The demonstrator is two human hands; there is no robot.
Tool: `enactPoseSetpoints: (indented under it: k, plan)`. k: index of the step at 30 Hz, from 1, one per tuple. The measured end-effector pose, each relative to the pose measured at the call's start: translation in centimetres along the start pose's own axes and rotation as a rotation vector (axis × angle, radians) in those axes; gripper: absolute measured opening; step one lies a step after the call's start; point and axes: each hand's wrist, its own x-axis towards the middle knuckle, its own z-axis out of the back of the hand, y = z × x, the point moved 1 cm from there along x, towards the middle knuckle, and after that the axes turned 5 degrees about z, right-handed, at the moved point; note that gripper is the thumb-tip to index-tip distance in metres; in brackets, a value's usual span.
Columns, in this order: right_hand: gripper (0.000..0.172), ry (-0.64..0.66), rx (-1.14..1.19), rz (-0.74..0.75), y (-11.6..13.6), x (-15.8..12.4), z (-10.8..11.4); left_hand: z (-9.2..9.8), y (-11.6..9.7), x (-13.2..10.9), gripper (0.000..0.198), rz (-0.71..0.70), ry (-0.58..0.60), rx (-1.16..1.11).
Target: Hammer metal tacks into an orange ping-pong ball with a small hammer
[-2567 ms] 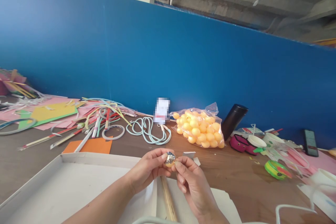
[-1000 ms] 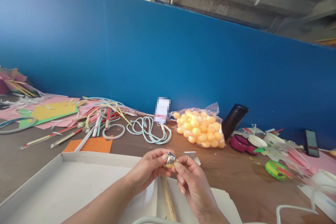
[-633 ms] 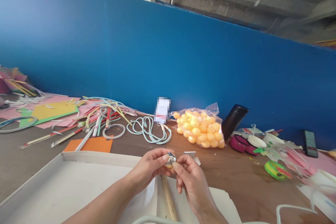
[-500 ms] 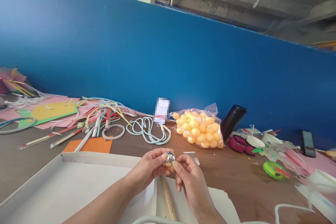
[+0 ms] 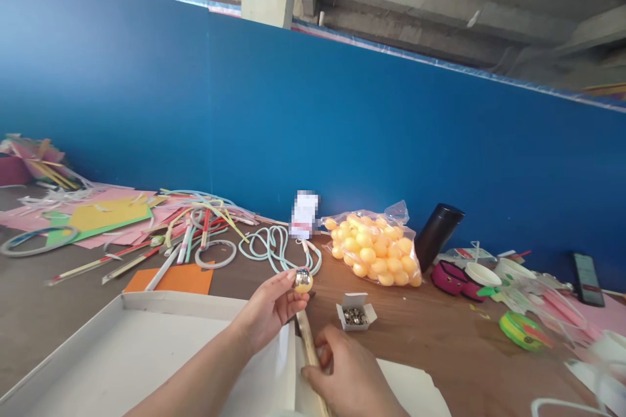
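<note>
Between the thumb and fingers of my left hand (image 5: 274, 305) is a small shiny ball (image 5: 303, 281), silver above and yellow-gold below, held up over the edge of the white tray. Lower and to the right, my right hand (image 5: 349, 368) has its curled fingers and thumb on a wooden stick (image 5: 307, 333), which slants toward me. The stick's lower part is partly covered by that hand, and its far end lies under my left hand. Beyond my right hand stands a small open white box (image 5: 356, 313) of little shiny metal pieces.
A shallow white tray (image 5: 195, 296) lies at the left front. Behind are a clear bag of orange balls (image 5: 374, 251), a coiled pale-blue cord (image 5: 274, 244) and a leaning black bottle (image 5: 439, 234). Paper strips and coloured sheets (image 5: 110, 215) clutter the left; cups (image 5: 482, 273) stand right.
My right hand has left the ball and moved down to the wooden stick, uncovering the small box. My left hand keeps the ball, now slightly higher and farther left.
</note>
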Motion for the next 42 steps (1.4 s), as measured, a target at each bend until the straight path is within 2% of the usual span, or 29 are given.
enactPoseSetpoints:
  k: [3,5,7,9,13,17,20,23,27,34,39,42]
  plan:
    - [0.009,-0.072,0.062,-0.013,-0.1,0.2,-0.8,0.1,-0.2,0.0,0.024,-0.011,-0.006,-0.008]
    - [0.011,-0.097,0.244,-0.083,0.0,0.4,-1.0,0.2,-0.3,0.0,0.024,-0.025,-0.013,-0.005]
    - [0.010,-0.064,0.457,-0.166,0.3,0.5,-1.0,0.3,-0.4,0.1,0.022,-0.046,-0.047,-0.003]
    - [0.007,-0.029,0.571,-0.209,0.7,0.6,-0.6,0.5,-0.6,0.2,0.019,-0.070,-0.085,-0.004]
    - [0.007,-0.115,0.725,-0.135,1.5,0.6,0.7,0.8,-0.8,0.4,0.020,-0.111,-0.109,0.014]
    - [0.026,-0.307,0.886,-0.021,1.7,0.3,1.8,0.7,-0.8,0.5,0.022,-0.159,-0.137,0.048]
    - [0.043,-0.348,0.967,0.016,1.7,-0.1,1.8,0.6,-0.8,0.5,0.024,-0.168,-0.156,0.068]
    - [0.049,-0.306,1.004,0.033,1.6,-0.2,1.1,0.6,-0.7,0.6,0.024,-0.182,-0.179,0.071]
    - [0.052,-0.251,0.940,0.002,1.5,-0.1,0.2,0.9,-0.6,0.7,0.020,-0.197,-0.205,0.048]
    - [0.052,-0.331,0.944,0.010,1.4,-0.1,0.4,0.7,-0.6,0.7,0.016,-0.192,-0.210,0.030]
    - [0.052,-0.251,0.892,0.009,1.3,0.0,0.1,0.9,-0.6,0.9,0.014,-0.193,-0.228,0.022]
    - [0.053,-0.285,0.905,0.024,1.3,0.0,0.0,1.0,-0.6,1.0,0.015,-0.206,-0.235,0.037]
